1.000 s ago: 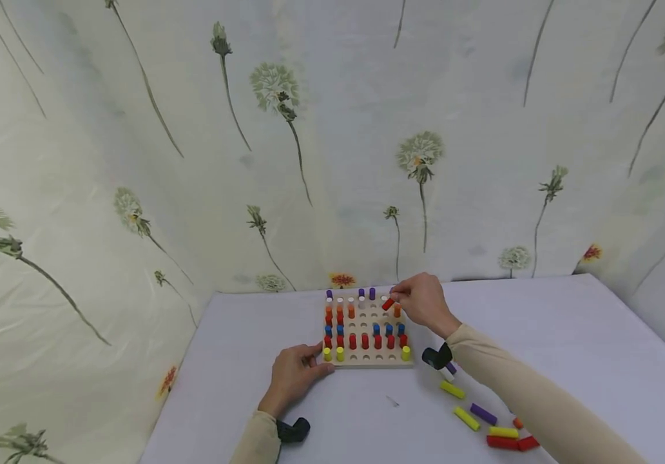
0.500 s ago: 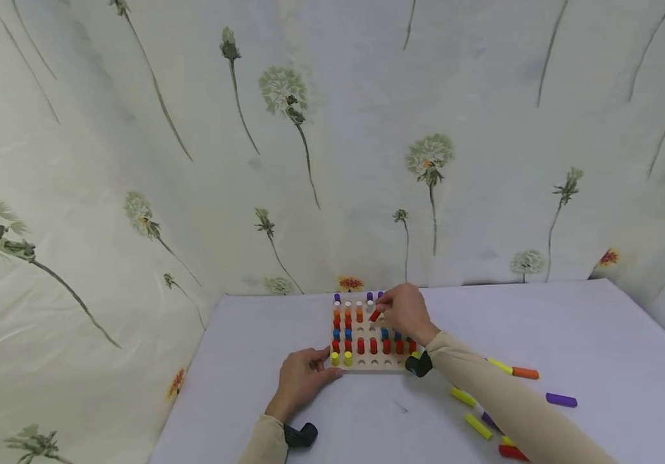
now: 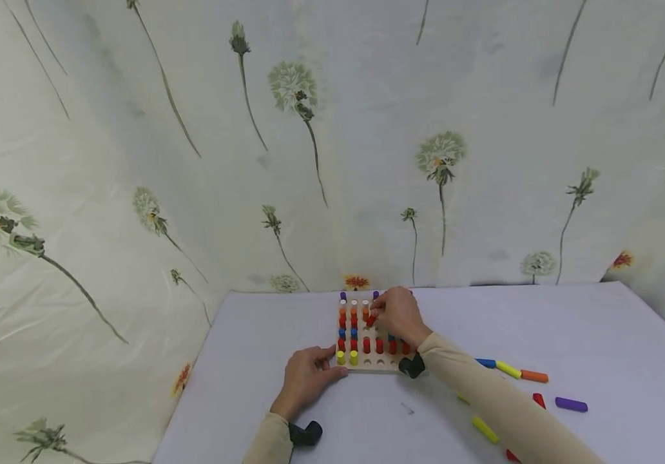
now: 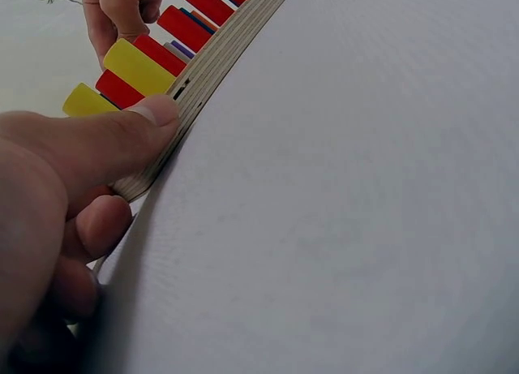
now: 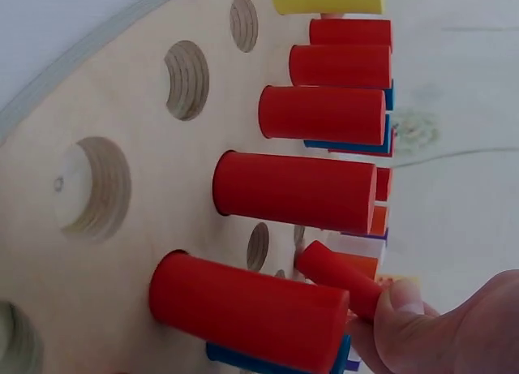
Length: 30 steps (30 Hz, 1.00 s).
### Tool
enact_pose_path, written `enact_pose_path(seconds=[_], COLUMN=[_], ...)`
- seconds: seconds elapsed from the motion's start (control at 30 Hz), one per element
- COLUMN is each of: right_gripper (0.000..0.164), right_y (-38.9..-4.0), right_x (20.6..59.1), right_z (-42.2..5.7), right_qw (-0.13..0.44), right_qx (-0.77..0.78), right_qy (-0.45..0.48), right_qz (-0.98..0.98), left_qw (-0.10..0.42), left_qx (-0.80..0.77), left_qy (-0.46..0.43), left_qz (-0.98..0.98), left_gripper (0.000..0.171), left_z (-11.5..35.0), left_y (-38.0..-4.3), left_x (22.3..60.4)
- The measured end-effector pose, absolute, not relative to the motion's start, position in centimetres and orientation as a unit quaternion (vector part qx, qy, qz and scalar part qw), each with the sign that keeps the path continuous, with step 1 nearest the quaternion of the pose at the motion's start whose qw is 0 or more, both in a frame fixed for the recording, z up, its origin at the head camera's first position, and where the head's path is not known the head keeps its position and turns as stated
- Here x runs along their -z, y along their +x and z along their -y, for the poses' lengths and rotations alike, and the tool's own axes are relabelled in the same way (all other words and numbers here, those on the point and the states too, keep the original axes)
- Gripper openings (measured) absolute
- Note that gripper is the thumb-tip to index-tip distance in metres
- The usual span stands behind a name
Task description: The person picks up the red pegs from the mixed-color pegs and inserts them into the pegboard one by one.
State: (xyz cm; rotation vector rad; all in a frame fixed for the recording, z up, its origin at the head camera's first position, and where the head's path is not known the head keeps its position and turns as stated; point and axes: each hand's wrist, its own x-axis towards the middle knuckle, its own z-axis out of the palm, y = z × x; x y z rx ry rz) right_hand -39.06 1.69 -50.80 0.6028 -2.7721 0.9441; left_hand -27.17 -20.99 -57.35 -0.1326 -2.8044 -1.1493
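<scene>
A wooden pegboard point(image 3: 373, 368) stands on the white table with rows of coloured pegs upright in its holes. My left hand point(image 3: 306, 380) grips its near left corner, the thumb point(image 4: 134, 135) pressed along the front edge beside two yellow pegs point(image 4: 138, 66). Over the middle of the board, my right hand point(image 3: 400, 316) pinches a red peg point(image 5: 336, 275) between thumb and fingertips. That peg is tilted, its lower end close to a hole; whether it touches the board cannot be told. Behind the right hand, part of the board is hidden.
Right of the board lie loose pegs: an orange peg point(image 3: 534, 376), a purple peg point(image 3: 571, 405), a yellow peg point(image 3: 485, 430) and several others. My right sleeve point(image 3: 483, 393) covers some of them. A flowered curtain point(image 3: 332, 161) hangs behind the table.
My right hand has carried the red peg left and towards me, from the far right of the board to its middle. The left hand keeps its place at the corner.
</scene>
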Motion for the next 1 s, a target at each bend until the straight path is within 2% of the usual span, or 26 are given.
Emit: enact_pose_path(seconds=[0.3, 0.63, 0.87, 1.0], right_gripper=[0.007, 0.005, 0.006, 0.005], right_y=[-39.1, -38.6, -38.1, -38.0], right_x=[50.8, 50.6, 50.9, 50.9], right_z=[-1.7, -1.7, -1.4, -1.0], right_qw=[0.053, 0.056, 0.018, 0.028], right_qx=[-0.320, -0.324, -0.313, -0.295], right_qy=[0.204, 0.225, 0.190, 0.197], right_qz=[0.924, 0.917, 0.930, 0.934], left_qw=[0.050, 0.043, 0.045, 0.049], left_qx=[0.377, 0.373, 0.370, 0.368], left_qy=[-0.052, -0.039, -0.038, -0.037], left_qz=[0.924, 0.926, 0.927, 0.928], left_gripper=[0.056, 0.056, 0.055, 0.055], left_z=[20.9, 20.7, 20.8, 20.9], left_y=[-27.3, -27.2, -27.1, -27.0], left_x=[57.2, 56.9, 57.1, 57.1])
